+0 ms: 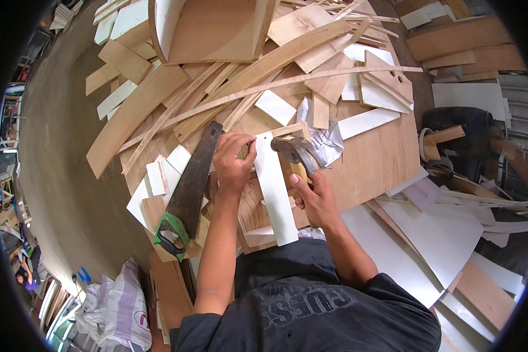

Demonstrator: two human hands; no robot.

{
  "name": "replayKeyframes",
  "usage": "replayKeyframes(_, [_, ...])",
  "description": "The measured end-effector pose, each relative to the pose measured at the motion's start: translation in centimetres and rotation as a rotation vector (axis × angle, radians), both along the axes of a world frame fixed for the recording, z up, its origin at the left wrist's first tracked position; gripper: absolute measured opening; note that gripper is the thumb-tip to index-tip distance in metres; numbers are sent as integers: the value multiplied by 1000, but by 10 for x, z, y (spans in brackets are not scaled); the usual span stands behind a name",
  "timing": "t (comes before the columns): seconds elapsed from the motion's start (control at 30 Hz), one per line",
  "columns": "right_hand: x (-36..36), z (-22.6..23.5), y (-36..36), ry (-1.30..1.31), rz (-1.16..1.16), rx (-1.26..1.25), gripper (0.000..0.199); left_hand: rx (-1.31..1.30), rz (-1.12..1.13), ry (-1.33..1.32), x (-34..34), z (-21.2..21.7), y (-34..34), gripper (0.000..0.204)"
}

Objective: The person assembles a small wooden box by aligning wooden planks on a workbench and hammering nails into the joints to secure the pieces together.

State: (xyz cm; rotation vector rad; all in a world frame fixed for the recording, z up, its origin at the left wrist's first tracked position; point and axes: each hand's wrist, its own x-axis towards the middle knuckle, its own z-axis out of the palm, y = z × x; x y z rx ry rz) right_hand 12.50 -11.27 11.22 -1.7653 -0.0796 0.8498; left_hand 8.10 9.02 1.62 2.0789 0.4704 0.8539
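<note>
Cluttered counter [387,167]: I note left fingers [249,141] nearer, at the white strip [277,196]'s far end, pinch unclear, long axis running torsoward, right fingers [301,186] wrapping the hammer [298,154] alongside.

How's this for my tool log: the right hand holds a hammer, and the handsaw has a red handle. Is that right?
No: the handsaw has a green handle, not red, in the head view. The right hand does hold a hammer.

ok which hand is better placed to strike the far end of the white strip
Probably the right hand: it holds the hammer, whose head is beside the far end of the white strip. The left hand is at that end without a tool, so seems better suited to steadying.
</note>
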Motion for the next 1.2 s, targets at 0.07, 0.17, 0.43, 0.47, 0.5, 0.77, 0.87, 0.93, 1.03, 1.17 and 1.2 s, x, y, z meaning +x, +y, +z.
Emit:
replayKeyframes(0.07, [3,1,5,-30,49,-29,30,3,-11,-7,-2,-1,1,20])
replayKeyframes(0.17, [6,-4,10,-234,161,-110,30,4,-16,-33,-1,-3,2,21])
replayKeyframes(0.43, [4,5,41,-648,316,-228,36,8,14,-52,-1,-6,2,24])
replayKeyframes(0.47, [3,3,42,-690,316,-207,37,2,12,-50,-1,-6,3,24])
replayKeyframes(0.5, [2,-3,42,-728,315,-184,37,-4,9,-45,-2,-7,3,24])
replayKeyframes(0.77, [0,-4,48,-773,320,-242,37,-75,36,-32,-4,-12,2,23])
replayKeyframes(0.87, [4,-5,50,-772,328,-248,39,-83,42,-46,-3,-9,5,21])
replayKeyframes(0.93, [3,-3,48,-716,334,-271,41,-83,42,-60,-3,-9,4,20])
replayKeyframes(1.03, [1,1,50,-715,342,-308,41,-97,27,-38,-4,-7,5,20])
replayKeyframes(1.17, [0,-7,49,-795,315,-249,42,-86,45,-47,-4,-9,3,20])
replayKeyframes(1.2, [-1,-7,49,-781,318,-257,43,-81,45,-53,-4,-10,4,19])
